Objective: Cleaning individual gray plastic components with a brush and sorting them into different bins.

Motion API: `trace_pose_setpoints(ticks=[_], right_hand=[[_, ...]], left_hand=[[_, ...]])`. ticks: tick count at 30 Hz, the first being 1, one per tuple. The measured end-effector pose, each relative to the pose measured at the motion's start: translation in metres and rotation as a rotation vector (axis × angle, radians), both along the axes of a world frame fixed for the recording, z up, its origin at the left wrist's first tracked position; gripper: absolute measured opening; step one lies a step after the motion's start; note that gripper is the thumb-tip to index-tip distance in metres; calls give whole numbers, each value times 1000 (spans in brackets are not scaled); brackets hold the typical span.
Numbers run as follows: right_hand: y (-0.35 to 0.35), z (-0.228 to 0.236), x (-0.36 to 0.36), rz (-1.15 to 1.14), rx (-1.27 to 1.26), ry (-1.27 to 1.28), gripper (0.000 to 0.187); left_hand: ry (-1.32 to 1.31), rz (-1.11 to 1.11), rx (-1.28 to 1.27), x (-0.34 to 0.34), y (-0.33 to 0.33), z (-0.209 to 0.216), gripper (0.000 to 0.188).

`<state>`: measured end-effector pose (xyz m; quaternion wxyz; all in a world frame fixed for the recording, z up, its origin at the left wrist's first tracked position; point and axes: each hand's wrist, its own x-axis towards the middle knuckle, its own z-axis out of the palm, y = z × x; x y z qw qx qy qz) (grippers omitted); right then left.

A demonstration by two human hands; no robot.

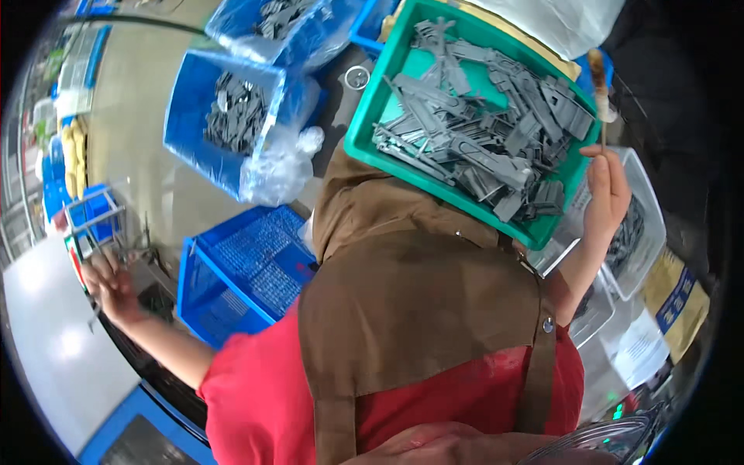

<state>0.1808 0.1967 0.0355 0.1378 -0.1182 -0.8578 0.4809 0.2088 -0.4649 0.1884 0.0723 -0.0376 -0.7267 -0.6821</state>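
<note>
At the right, my right hand point(608, 190) is closed in a pinch on the thin handle of a small brush point(598, 74) with brown bristles pointing up and away. Just left of it sits a green tray point(362, 128) heaped with grey plastic parts point(480, 116), some flat and long. Far to the left, my left hand point(112, 291) is raised with curled fingers, somewhat blurred. A thin grey sliver shows below its fingers, but what it holds I cannot make out. Beside that hand stand a white surface and a small metal frame.
Blue bins lined with clear plastic point(182, 116) hold more grey parts at the upper left. A blue crate point(190, 287) stands between my left arm and body. Clear tubs point(647, 256) and a yellow paper bag point(682, 302) are at the right. A white worktop point(54, 341) lies left.
</note>
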Motion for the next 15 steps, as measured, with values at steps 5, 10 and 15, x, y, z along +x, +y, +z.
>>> trace_pose_setpoints(ticks=[5,10,15], right_hand=[[-1,4,-23,44,-88,76,22],[-6,4,-18,53,-100,128,22],[-2,5,5,8,-107,100,25]], left_hand=[[-762,345,-606,107,4,-18,24],[-1806,-68,-1036,117,-7,-133,54],[-479,-53,-1602,-21,90,-132,17]])
